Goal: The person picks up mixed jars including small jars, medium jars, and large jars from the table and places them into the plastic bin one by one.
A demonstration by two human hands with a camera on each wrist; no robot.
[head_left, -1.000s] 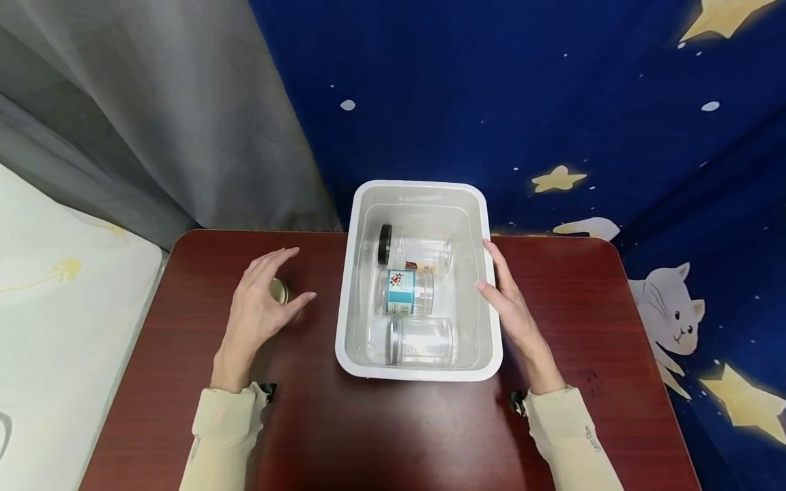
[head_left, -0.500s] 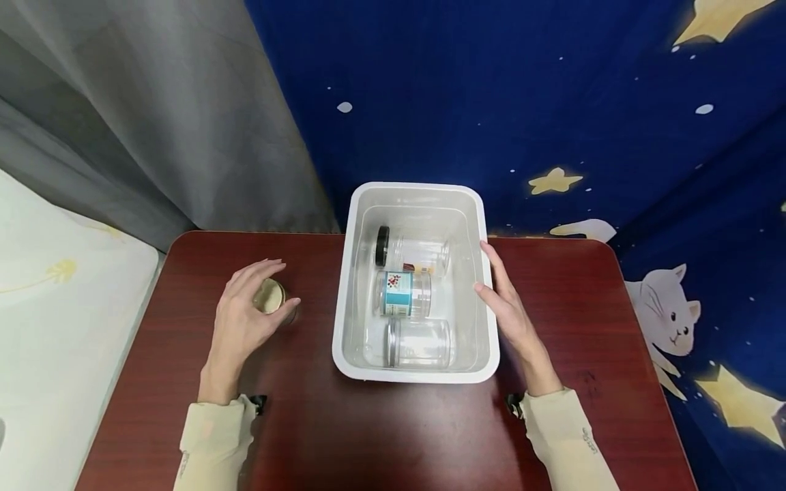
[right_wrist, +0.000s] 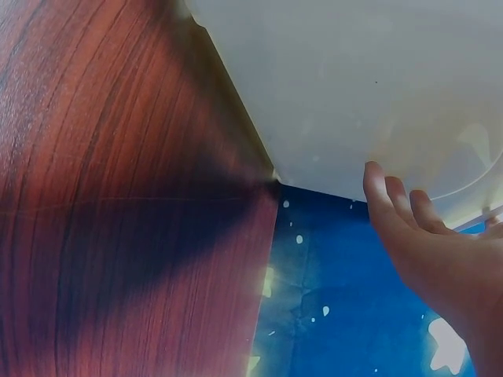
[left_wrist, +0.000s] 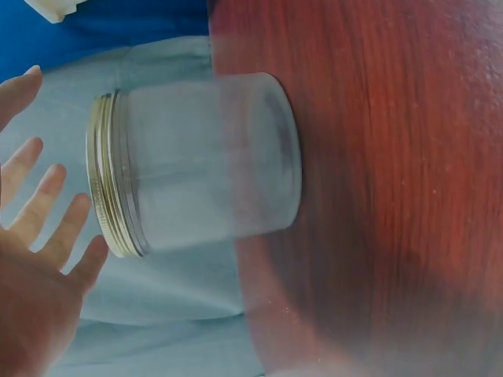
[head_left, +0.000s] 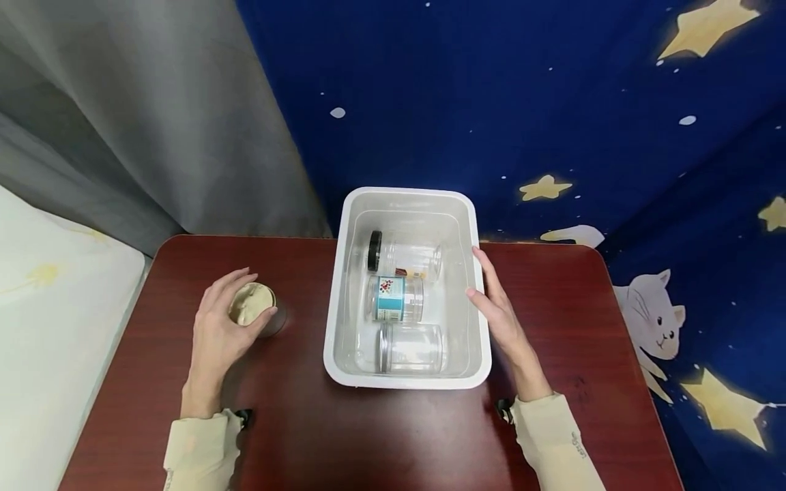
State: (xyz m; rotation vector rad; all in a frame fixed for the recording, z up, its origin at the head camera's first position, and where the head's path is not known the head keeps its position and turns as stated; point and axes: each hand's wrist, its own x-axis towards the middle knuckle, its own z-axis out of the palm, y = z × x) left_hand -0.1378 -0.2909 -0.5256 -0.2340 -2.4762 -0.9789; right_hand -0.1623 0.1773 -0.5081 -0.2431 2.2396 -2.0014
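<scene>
The left hand [head_left: 217, 327] sits over a small clear jar with a gold-rimmed mouth [head_left: 254, 310] that stands on the dark red counter [head_left: 381, 436], well to the left of the white plastic bin [head_left: 344, 327]. From the head view the fingers wrap the jar's top, yet the left wrist view shows the fingers [left_wrist: 47, 204] spread and just shy of the gold rim [left_wrist: 106, 181], so I'd call that grip loose and open, cupping more than clamping. The right hand [head_left: 500, 317] lies flat with straight fingers against the bin's right wall, steadying it and holding nothing; the right wrist view shows the fingertips [right_wrist: 377, 184] at the pale wall [right_wrist: 354, 86]. Inside the bin three jars lie on their sides in a column: a black-lidded jar [head_left: 402, 256] at the far end, a jar with a blue label [head_left: 393, 298] in the middle, and a plain clear jar [head_left: 410, 348] nearest. To my eye the thing to get right is the hold on the lone jar: close thumb and fingers around the glass wall below the threaded rim, not on the slick rim itself, and lift it straight up before carrying it sideways. The flat hand should stay pressed on the bin so it does not slide.
</scene>
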